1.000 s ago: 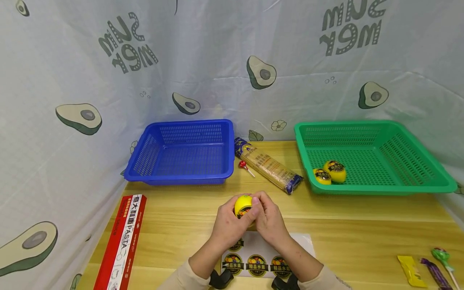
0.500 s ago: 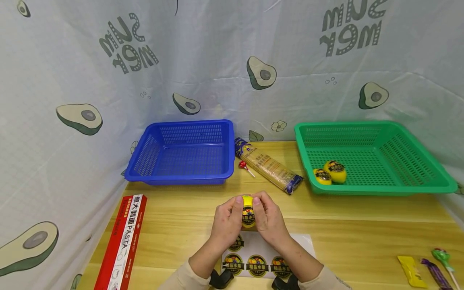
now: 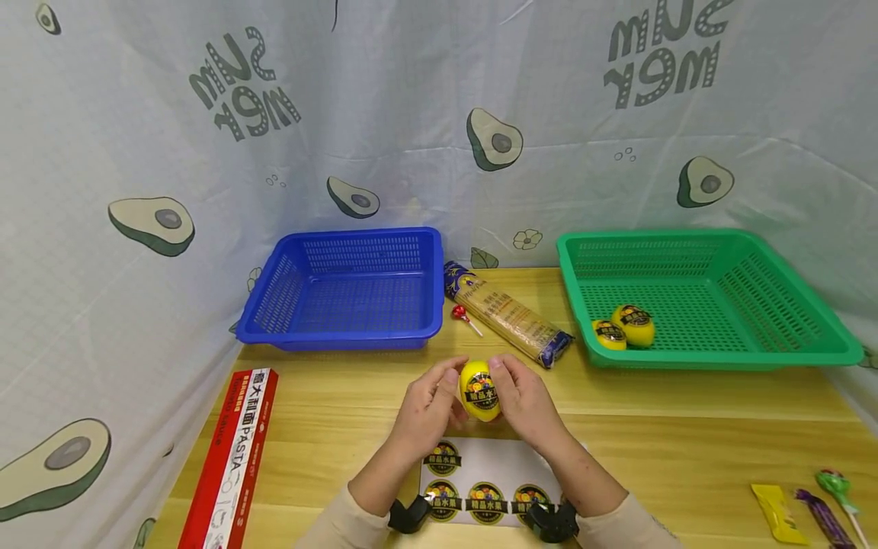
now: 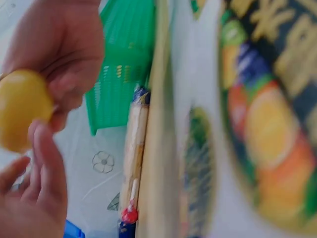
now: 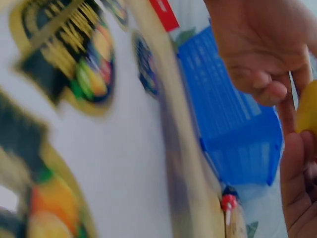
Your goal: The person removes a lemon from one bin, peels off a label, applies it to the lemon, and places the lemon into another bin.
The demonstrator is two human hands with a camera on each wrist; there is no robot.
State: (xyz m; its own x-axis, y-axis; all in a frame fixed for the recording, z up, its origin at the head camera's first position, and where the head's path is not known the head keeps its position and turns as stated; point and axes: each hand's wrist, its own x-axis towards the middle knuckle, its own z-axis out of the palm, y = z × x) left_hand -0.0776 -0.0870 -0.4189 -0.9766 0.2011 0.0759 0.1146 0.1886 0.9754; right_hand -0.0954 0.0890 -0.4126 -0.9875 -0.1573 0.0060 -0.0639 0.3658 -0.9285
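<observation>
In the head view a yellow lemon (image 3: 477, 381) faces up with a round black fruit sticker (image 3: 481, 391) on its front. My right hand (image 3: 524, 400) grips it from the right, thumb along its upper side. Close on the other side is my left hand (image 3: 425, 404), its fingers loosely spread and fingertips right at the lemon's edge. The left wrist view shows the lemon (image 4: 22, 109) in the right hand's grasp. Beneath both hands lies a white sheet (image 3: 507, 457) bearing several such stickers, partly covered by the right forearm.
A blue basket (image 3: 370, 335) stands back left; a green basket (image 3: 720, 358) back right contains two stickered lemons (image 3: 635, 325). Between them lie a spaghetti packet (image 3: 507, 311) and a red lollipop (image 3: 466, 319). A red pasta box (image 3: 229, 457) is left, sweets (image 3: 780, 515) right.
Both thumbs pressed the sticker half a second ago. Now the left hand has loosened and moved slightly left, while the right hand holds the lemon, turned to show more of its front.
</observation>
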